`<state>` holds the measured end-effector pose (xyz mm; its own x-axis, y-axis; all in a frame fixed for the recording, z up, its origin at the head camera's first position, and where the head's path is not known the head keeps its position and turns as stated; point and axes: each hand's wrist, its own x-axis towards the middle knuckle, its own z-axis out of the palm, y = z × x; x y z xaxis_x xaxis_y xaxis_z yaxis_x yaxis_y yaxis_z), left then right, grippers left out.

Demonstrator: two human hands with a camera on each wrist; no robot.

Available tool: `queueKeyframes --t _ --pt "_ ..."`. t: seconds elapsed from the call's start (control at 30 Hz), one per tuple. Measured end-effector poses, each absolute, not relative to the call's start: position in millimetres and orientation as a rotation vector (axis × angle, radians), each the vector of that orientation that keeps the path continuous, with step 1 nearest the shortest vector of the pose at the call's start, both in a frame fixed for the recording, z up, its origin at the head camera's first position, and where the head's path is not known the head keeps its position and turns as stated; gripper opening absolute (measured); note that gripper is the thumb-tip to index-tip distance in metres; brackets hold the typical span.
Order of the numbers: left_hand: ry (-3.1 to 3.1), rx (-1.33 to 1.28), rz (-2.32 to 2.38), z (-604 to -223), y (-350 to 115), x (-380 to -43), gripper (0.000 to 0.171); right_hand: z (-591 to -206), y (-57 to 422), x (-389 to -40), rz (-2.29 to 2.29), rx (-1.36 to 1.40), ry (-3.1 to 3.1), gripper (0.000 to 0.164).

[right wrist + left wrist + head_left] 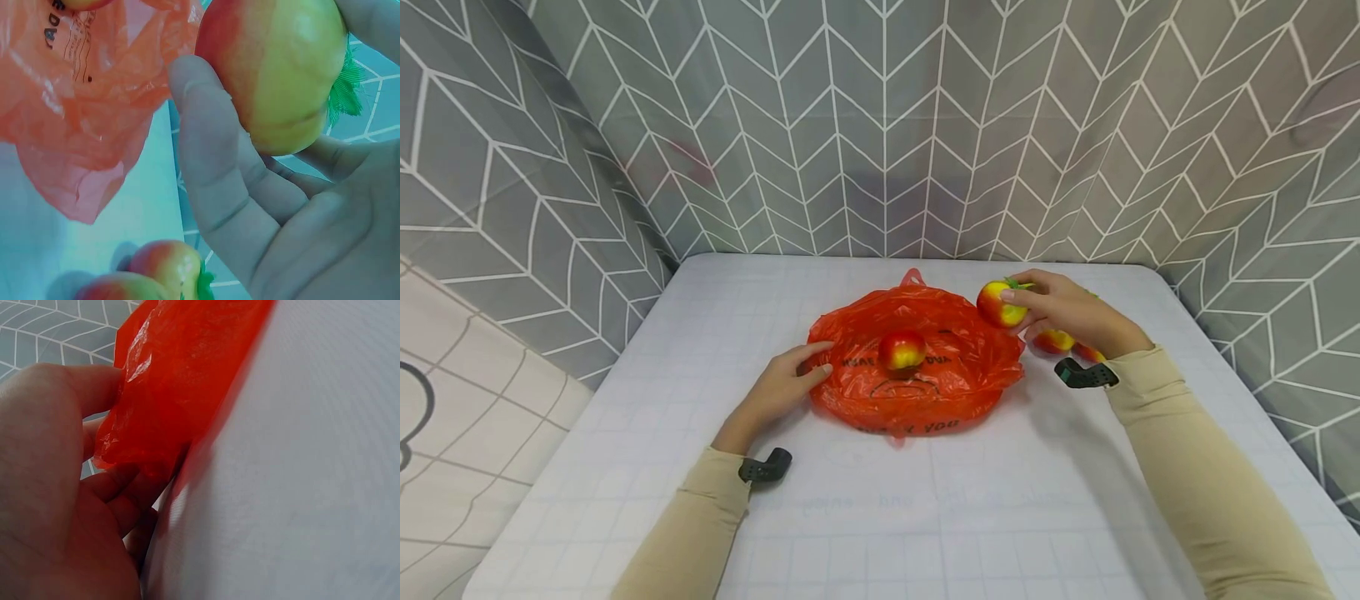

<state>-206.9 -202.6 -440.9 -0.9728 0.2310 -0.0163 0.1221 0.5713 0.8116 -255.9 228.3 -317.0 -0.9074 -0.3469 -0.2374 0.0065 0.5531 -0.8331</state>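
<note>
A red plastic bag [850, 400] with black print lies spread open on the table. One red-and-yellow artificial peach [902, 350] rests inside it. At the bag's left edge, my left hand [781, 385] holds the plastic [181, 375] between thumb and fingers. Above the bag's right rim, my right hand [1067, 311] grips another artificial peach [997, 305] between thumb and fingers. Its green fabric leaves [347, 87] point toward the palm. Beneath the right hand, two more peaches [167, 265] sit on the table, partly hidden by the hand in the head view.
The white table [880, 508] has a faint grid and pale lettering. Grey curtains [880, 125] with white zigzag lines stand behind it and along the sides. The bag's handle loop [913, 277] sticks up at the back.
</note>
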Motion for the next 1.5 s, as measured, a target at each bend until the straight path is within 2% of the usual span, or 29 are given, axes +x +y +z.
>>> queueKeyframes --t 0.23,0.5,1.5 --pt "2.672 0.297 1.363 -443.2 -203.3 -207.3 0.046 -322.2 240.4 -249.8 -1.344 -0.218 2.398 0.084" --pt "2.678 0.308 1.369 -444.0 -203.8 -207.6 0.046 -334.9 252.9 -241.7 -1.435 -0.200 2.390 0.080" --pt "2.682 0.299 1.361 -442.3 -202.9 -206.6 0.046 -348.2 294.4 -206.9 -1.199 -0.055 2.648 0.088"
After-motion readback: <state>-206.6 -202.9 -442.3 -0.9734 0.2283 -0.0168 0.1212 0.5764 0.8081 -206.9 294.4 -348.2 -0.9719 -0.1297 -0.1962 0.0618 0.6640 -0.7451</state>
